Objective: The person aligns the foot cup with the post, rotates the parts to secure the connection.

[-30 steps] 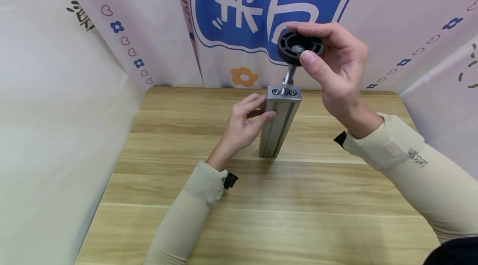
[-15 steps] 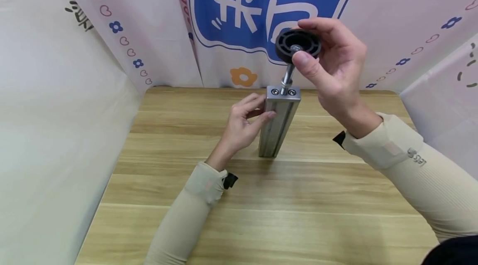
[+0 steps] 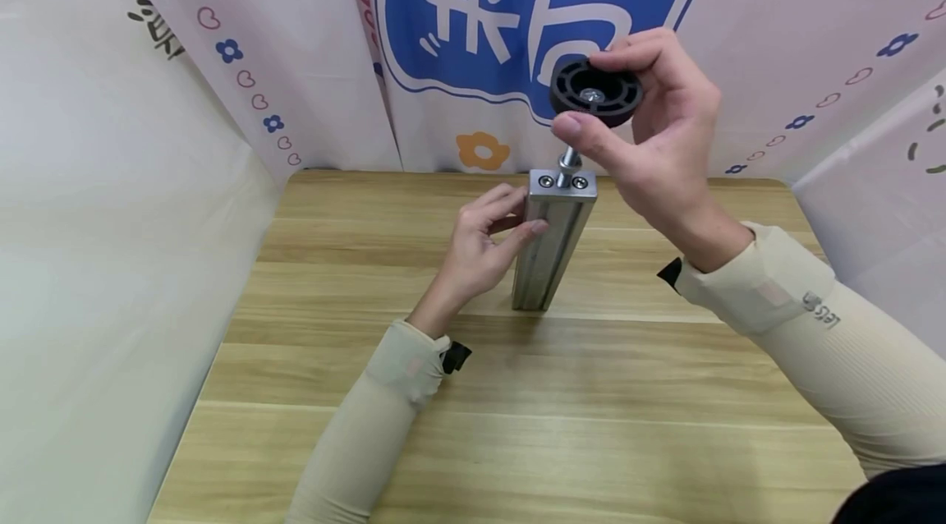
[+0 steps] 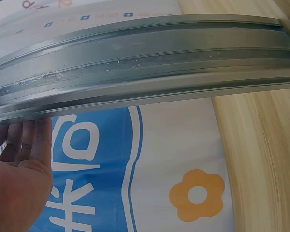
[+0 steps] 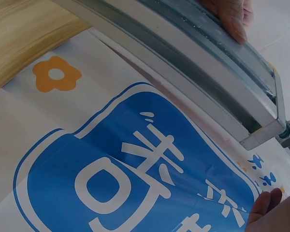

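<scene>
An aluminium profile (image 3: 548, 253) stands upright on the table, with an end plate (image 3: 562, 189) and two screws on top. A threaded rod (image 3: 569, 158) with a nut (image 5: 287, 134) rises from the plate and bears a round black levelling foot (image 3: 597, 107). My left hand (image 3: 484, 241) holds the profile near its upper end, thumb on the near face, other fingers partly hidden behind. Around the rim of the levelling foot are the thumb and fingers of my right hand (image 3: 668, 130). The left wrist view shows the grooved side of the profile (image 4: 150, 53) and my left fingers beneath it.
The wooden table (image 3: 355, 278) ends at a printed cloth backdrop (image 3: 325, 113) close behind the profile. Cloth walls also stand at the left and right sides.
My right thumb has slid left along the near rim of the levelling foot, and the fingers have shifted round the far rim. The left hand and the profile stay in place.
</scene>
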A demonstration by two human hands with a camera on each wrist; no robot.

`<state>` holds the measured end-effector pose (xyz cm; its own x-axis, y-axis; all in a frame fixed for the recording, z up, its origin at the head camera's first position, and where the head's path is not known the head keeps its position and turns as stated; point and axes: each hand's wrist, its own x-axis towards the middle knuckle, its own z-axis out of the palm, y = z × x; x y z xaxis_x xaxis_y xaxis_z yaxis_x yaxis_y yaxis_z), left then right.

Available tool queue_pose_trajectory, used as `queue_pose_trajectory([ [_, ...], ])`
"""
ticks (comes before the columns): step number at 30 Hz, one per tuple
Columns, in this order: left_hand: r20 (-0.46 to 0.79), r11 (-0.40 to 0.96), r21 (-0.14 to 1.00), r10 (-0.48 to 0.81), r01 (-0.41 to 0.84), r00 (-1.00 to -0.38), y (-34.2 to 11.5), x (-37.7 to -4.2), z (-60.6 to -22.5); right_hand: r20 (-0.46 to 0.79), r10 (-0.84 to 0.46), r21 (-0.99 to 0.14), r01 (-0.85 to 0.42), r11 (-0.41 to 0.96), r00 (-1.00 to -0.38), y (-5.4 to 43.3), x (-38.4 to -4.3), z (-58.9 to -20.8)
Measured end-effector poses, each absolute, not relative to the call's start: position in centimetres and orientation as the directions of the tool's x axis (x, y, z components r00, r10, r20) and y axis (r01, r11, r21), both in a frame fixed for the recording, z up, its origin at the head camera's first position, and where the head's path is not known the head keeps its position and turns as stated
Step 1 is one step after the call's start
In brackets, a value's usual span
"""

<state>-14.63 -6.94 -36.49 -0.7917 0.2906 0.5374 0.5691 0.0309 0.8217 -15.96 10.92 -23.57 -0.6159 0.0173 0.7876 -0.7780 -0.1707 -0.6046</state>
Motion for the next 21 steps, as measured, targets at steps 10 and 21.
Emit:
queue_pose_trajectory([
  [10,0.543,0.02,0.82,0.292,0.573,-0.787,-6.8,-14.64,-36.55,0.781,0.025,-0.609,-0.77,-0.188,-0.624,11.18,-15.92,-23.57],
  [21,0.552,0.021,0.813,0.288,0.582,-0.783,-6.81,-14.73,-36.65,0.793,0.016,-0.589,-0.773,-0.237,-0.609,11.34,-15.99,-23.27],
])
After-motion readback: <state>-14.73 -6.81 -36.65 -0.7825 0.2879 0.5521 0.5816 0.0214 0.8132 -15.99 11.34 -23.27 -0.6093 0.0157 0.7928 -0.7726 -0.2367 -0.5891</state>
